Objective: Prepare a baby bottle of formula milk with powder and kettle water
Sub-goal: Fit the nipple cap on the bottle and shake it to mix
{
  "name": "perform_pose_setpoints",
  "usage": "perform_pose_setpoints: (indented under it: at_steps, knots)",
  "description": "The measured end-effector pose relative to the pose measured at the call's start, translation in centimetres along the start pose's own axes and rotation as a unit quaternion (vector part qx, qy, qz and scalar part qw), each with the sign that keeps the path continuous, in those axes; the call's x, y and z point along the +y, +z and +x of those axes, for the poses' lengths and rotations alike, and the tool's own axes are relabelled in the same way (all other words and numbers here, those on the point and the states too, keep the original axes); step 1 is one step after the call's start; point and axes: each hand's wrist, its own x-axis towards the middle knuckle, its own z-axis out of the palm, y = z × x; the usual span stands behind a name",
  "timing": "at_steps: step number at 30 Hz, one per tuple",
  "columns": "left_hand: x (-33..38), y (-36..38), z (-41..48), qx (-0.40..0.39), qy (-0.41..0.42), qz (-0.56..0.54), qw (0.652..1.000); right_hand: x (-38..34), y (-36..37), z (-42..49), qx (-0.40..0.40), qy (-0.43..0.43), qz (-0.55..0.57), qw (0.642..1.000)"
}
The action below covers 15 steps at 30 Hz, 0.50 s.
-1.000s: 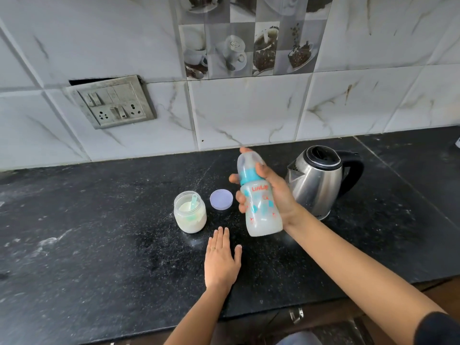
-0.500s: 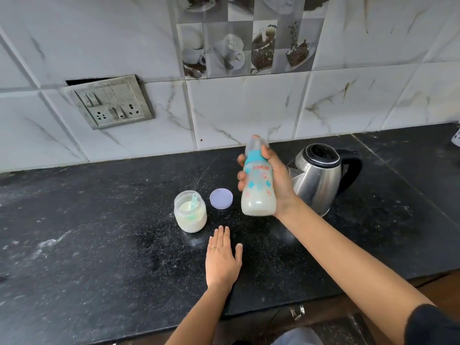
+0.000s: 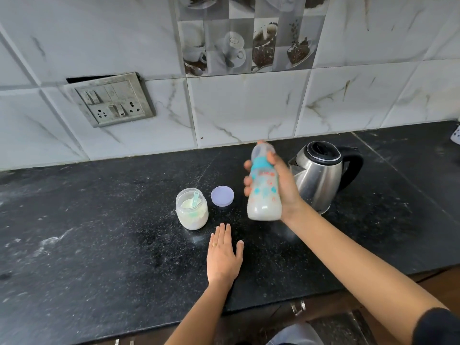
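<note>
My right hand [image 3: 282, 188] grips a capped baby bottle [image 3: 263, 192] holding white milk; the bottle is upright, slightly blurred, above the black counter [image 3: 99, 232]. My left hand [image 3: 224, 257] lies flat on the counter with straight fingers, just in front of the open powder jar [image 3: 191, 209], which has a green scoop inside. The jar's lilac lid [image 3: 222, 196] lies beside it. A steel kettle [image 3: 321, 175] with a black handle stands right behind the bottle.
A marble-tiled wall runs along the back, with a switch and socket plate [image 3: 112, 100] at the left. The counter's front edge passes under my forearms. A small white object [image 3: 456, 134] shows at the far right edge.
The bottle in my right hand has gone up and then down again, tilting a little, as in shaking. My left hand has stayed flat on the counter.
</note>
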Motion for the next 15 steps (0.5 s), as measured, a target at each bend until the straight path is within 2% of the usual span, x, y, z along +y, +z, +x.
perform_pose_setpoints:
  at_steps: [2,7,12,15]
  knots:
    - [0.0,0.0,0.1,-0.004,-0.002,0.007,1.0,-0.9,-0.3,0.2,0.028,-0.002,0.063,0.998]
    - [0.1,-0.1,0.1,-0.001,-0.004,0.009,1.0,0.4,-0.3,-1.3,-0.022,0.003,-0.029,0.999]
    - [0.1,-0.1,0.0,0.001,0.001,0.01,1.0,-2.2,0.1,-0.4,0.027,-0.033,0.048,0.998]
    - [0.2,-0.1,0.1,-0.001,-0.001,0.017,1.0,-1.2,-0.1,-1.3,-0.018,-0.013,-0.021,1.0]
